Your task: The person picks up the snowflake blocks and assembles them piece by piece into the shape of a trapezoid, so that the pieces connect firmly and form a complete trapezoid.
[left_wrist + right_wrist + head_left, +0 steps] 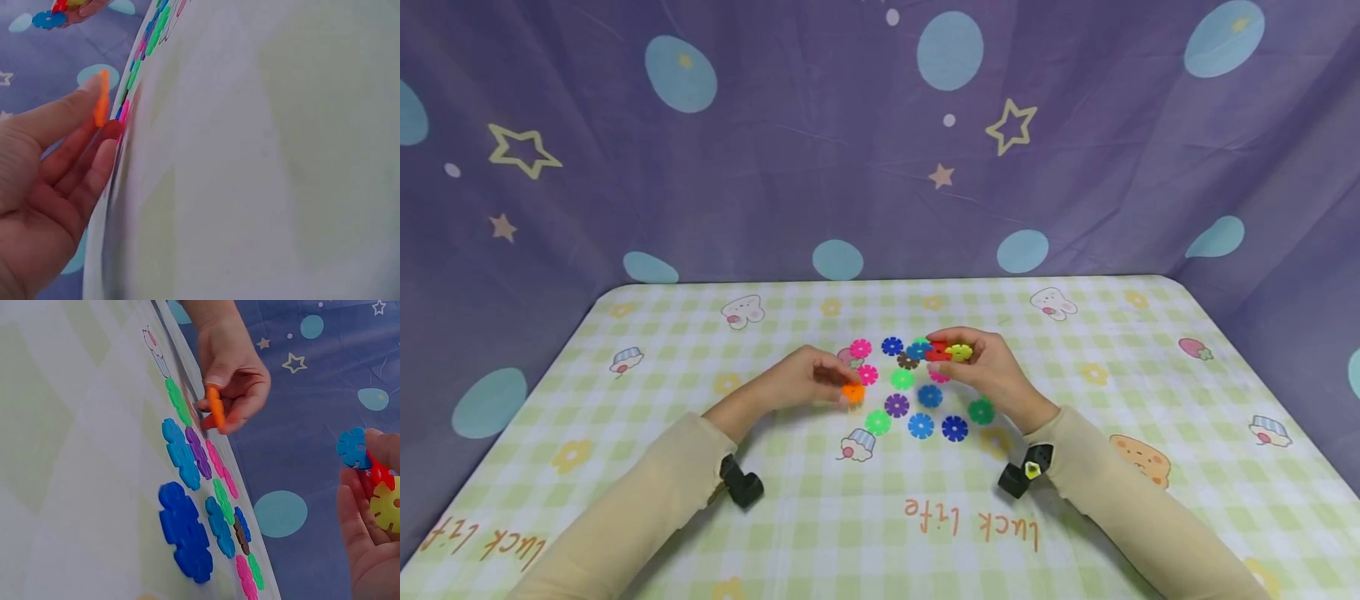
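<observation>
Between thumb and fingers, my left hand pinches an orange notched disc, which stands on edge in the left wrist view. My right hand holds a joined row of notched discs: a blue disc, a red disc and a yellow disc. In the right wrist view the red one sits between the other two, partly covered by the thumb. Both hands are above the loose discs; a pink disc lies below the right hand, partly hidden by it.
Several loose discs lie flat on the checked tablecloth between the hands, among them a purple disc, a dark blue disc and a green disc. A purple curtain hangs behind the table's far edge.
</observation>
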Tool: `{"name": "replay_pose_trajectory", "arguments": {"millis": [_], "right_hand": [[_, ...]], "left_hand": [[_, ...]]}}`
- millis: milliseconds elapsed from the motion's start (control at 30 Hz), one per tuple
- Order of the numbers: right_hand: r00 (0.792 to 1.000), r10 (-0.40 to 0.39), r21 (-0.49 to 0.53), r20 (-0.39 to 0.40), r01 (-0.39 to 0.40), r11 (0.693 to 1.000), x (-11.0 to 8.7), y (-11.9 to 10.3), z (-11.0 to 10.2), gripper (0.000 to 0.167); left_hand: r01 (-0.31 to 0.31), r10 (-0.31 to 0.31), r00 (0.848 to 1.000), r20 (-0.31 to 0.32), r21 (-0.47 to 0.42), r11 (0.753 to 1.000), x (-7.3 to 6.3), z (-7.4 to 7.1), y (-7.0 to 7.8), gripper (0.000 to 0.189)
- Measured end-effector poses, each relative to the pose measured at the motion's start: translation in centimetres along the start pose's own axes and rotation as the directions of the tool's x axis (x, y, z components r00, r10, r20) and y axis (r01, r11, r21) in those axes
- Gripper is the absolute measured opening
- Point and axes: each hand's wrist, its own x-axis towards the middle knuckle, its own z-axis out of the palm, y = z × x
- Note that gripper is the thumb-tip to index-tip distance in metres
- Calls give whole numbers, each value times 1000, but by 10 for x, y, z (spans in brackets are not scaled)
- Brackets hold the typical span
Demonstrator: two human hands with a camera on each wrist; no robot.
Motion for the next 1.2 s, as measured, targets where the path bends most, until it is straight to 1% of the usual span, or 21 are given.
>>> {"name": "replay_pose_trajectory", "arguments": {"millis": [100,200,333,400,467,567,667,767,900,1033,1200], "right_hand": [[1000,2,-4,-1,-2,1000,0,1,0,33],[1000,3,-9,-3,-3,1000,0,1,-1,33],[1000,1,-8,-7,-1,1000,0,1,-1,34],[1000,-2,-4,-9,1,1000,-1,1,-1,34],[1000,-7,-1,-9,7,1000,0,2,-1,35],[1000,-7,2,-9,7,1000,0,2,0,35],[1000,-8,0,-10,8,1000,0,2,1,34],[1000,-9,-5,-14,9,1000,0,1,0,33],[1000,4,-10,-18,-5,1000,1,1,0,32],[1000,9,-8,-19,-10,1000,1,1,-1,33],[1000,-9,1,-19,9,1000,1,2,-2,35]], "left_hand": [[4,-6,998,-66,-34,999,2,1,7,28],[-2,-5,992,-127,-57,998,4,4,18,28],[-1,-20,979,-204,-99,995,8,11,32,30],[9,-38,971,-238,-121,993,11,15,38,30],[17,-53,963,-264,-135,991,14,20,43,30],[19,-59,953,-299,-136,991,17,26,49,30],[10,-55,943,-328,-138,990,19,31,56,29],[-1,-49,931,-361,-136,991,20,33,60,29],[-22,-30,919,-393,-127,992,22,34,61,29],[-38,-16,918,-397,-127,991,24,36,62,30],[-36,-22,918,-395,-139,990,26,37,63,29]]}}
